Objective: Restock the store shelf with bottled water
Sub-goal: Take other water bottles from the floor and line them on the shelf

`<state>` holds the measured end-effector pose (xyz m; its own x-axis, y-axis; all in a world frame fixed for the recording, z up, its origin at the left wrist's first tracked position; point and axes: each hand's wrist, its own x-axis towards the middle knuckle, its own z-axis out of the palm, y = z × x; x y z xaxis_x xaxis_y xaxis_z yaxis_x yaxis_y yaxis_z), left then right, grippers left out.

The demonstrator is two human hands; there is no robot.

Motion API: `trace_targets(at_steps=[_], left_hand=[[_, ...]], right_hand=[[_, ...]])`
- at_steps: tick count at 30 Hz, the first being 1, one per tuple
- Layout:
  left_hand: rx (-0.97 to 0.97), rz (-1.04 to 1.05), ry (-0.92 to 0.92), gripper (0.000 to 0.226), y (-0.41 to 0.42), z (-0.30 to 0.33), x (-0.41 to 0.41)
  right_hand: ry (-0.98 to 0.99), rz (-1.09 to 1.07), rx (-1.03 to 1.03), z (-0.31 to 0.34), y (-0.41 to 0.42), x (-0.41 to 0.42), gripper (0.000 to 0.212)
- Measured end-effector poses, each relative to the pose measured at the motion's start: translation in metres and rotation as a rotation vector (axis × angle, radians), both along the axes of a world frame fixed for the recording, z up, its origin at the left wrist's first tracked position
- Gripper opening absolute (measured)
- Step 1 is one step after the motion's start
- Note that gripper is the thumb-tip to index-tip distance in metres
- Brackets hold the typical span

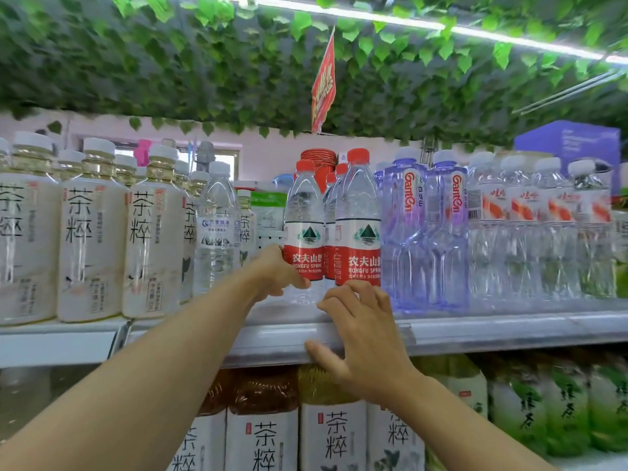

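Two red-capped water bottles with red and white labels stand at the front of the upper shelf (509, 329), with more of the same behind them. My left hand (277, 271) grips the lower part of the left bottle (303, 215), thumb across its front. My right hand (360, 331) is below the right bottle (358, 212); its curved fingertips touch the bottle's base at the shelf edge and its thumb lies over the shelf's front rail.
Milky tea bottles (91, 232) fill the shelf to the left and a clear water bottle (215, 229) stands beside them. Purple-tinted water bottles (424, 232) and clear ones (543, 229) stand to the right. Tea bottles (333, 430) fill the shelf below. Leafy garlands hang overhead.
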<state>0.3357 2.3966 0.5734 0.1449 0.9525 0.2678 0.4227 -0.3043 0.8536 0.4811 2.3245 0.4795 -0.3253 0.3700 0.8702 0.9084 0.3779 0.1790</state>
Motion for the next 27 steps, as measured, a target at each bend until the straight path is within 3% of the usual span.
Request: trace_targets(at_steps=[5, 17, 27], left_hand=[[-0.029, -0.021, -0.082, 0.05, 0.004, -0.004, 0.003], [-0.004, -0.029, -0.073, 0.047, -0.001, -0.004, 0.003], [0.08, 0.018, 0.04, 0.042, -0.031, -0.004, -0.002]], right_hand=[[-0.007, -0.007, -0.014, 0.0, 0.001, 0.001, 0.041], [-0.027, -0.021, -0.028, 0.001, -0.001, 0.002, 0.042], [-0.053, -0.09, -0.098, 0.0, -0.012, 0.0, 0.046]])
